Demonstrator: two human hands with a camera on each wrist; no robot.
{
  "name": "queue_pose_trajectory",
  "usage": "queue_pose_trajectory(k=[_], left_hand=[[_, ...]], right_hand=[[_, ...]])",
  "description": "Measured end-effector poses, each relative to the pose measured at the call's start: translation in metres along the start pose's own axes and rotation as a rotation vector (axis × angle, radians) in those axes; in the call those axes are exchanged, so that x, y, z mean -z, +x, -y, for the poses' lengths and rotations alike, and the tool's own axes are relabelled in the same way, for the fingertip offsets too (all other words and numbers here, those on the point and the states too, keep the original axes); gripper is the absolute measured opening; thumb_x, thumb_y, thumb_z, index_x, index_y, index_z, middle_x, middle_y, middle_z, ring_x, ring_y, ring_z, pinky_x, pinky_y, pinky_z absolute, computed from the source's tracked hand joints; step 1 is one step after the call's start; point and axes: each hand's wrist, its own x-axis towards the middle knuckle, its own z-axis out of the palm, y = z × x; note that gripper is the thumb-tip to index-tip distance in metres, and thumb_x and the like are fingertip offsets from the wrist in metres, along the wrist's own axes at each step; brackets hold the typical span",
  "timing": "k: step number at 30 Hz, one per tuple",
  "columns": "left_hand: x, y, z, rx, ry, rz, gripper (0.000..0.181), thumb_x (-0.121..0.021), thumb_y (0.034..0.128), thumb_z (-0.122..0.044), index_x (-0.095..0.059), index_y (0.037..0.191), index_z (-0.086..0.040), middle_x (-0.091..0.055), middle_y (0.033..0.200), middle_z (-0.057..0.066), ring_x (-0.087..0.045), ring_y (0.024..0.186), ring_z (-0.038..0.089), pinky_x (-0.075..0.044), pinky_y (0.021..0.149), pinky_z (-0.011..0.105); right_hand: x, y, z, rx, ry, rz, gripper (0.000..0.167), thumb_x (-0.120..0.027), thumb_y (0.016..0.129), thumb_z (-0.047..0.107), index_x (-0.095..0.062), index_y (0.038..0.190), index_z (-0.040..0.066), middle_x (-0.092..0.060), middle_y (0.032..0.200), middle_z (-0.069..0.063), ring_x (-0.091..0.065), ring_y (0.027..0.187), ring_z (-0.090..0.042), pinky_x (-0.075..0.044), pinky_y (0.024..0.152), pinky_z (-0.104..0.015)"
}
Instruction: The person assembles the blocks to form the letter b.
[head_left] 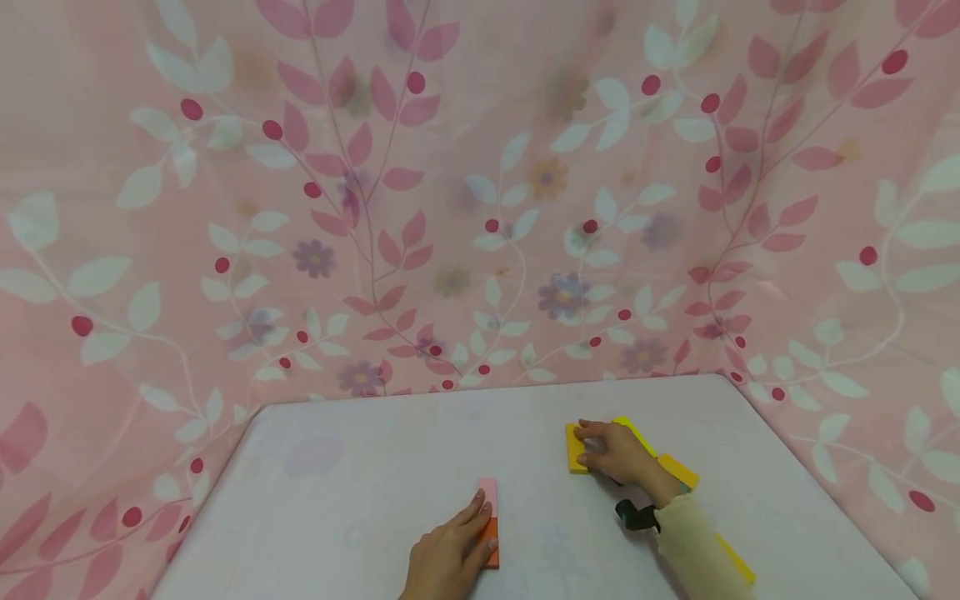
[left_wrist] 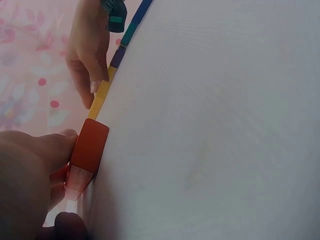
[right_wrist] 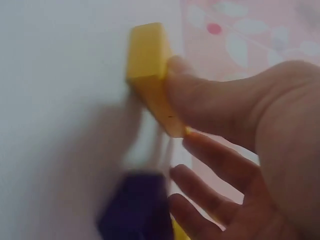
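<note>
An orange-red block (head_left: 491, 560) and a pink block (head_left: 488, 492) lie end to end on the white table. My left hand (head_left: 447, 550) holds them from the left side, its thumb on the orange-red block and its fingers along the pink one. Farther right, my right hand (head_left: 619, 454) pinches a yellow block (right_wrist: 146, 52) by its edges. In the right wrist view, a dark purple block (right_wrist: 137, 207) sits close below that hand's fingers, blurred. Whether the yellow block touches the table cannot be told.
Past the right hand lie a bright yellow block (head_left: 633, 437) and an orange-yellow block (head_left: 677, 472). Another yellow strip (head_left: 735, 558) shows beside the right sleeve (head_left: 701, 546). A dark wrist camera (head_left: 637, 515) hangs under the right wrist. Floral cloth (head_left: 465, 208) rises behind the table.
</note>
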Motion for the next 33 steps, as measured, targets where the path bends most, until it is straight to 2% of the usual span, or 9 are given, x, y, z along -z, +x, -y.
queue_pose_trajectory(k=[4, 10, 19, 28, 33], left_hand=[[0.000, 0.000, 0.001, -0.013, 0.001, -0.011, 0.054, -0.069, 0.1003, -0.050, -0.070, 0.141, -0.016, -0.060, 0.155, -0.001, -0.076, 0.112, 0.037, -0.059, 0.064, 0.035], [0.001, 0.001, 0.000, -0.018, 0.015, -0.011, 0.052, -0.070, 0.1009, -0.045, -0.068, 0.143, -0.016, -0.059, 0.156, -0.002, -0.073, 0.120, 0.032, -0.064, 0.075, 0.046], [0.000, 0.000, -0.002, 0.018, 0.009, 0.007, 0.050, -0.072, 0.0997, -0.044, -0.069, 0.143, -0.018, -0.059, 0.156, -0.006, -0.073, 0.122, 0.031, -0.064, 0.079, 0.050], [0.001, 0.002, -0.002, 0.052, -0.003, 0.044, 0.053, -0.071, 0.0992, -0.050, -0.069, 0.143, -0.019, -0.059, 0.156, -0.006, -0.072, 0.124, 0.030, -0.063, 0.083, 0.054], [0.000, 0.003, -0.001, 0.047, 0.008, 0.036, 0.052, -0.073, 0.0982, -0.048, -0.070, 0.142, -0.019, -0.060, 0.156, -0.006, -0.073, 0.122, 0.031, -0.063, 0.079, 0.053]], right_hand=[[-0.011, 0.005, 0.003, 0.004, -0.002, -0.011, 0.050, -0.082, 0.094, 0.018, -0.068, 0.136, -0.006, -0.060, 0.150, -0.025, -0.052, 0.143, -0.048, -0.039, 0.118, -0.065], [-0.026, 0.012, 0.013, -0.001, 0.001, -0.048, 0.047, -0.080, 0.095, 0.018, -0.069, 0.137, -0.002, -0.062, 0.150, -0.022, -0.055, 0.141, -0.047, -0.040, 0.118, -0.065], [-0.050, 0.021, 0.031, 0.082, -0.023, -0.057, 0.045, -0.080, 0.096, 0.018, -0.070, 0.133, -0.004, -0.064, 0.146, -0.024, -0.057, 0.134, -0.049, -0.041, 0.116, -0.066], [-0.063, 0.037, 0.050, 0.094, -0.020, -0.021, 0.045, -0.081, 0.095, 0.020, -0.071, 0.133, -0.002, -0.065, 0.147, -0.021, -0.058, 0.131, -0.045, -0.043, 0.115, -0.064], [-0.069, 0.047, 0.059, 0.075, -0.045, 0.004, 0.046, -0.082, 0.094, 0.022, -0.071, 0.134, 0.000, -0.065, 0.147, -0.019, -0.060, 0.130, -0.043, -0.045, 0.115, -0.061]])
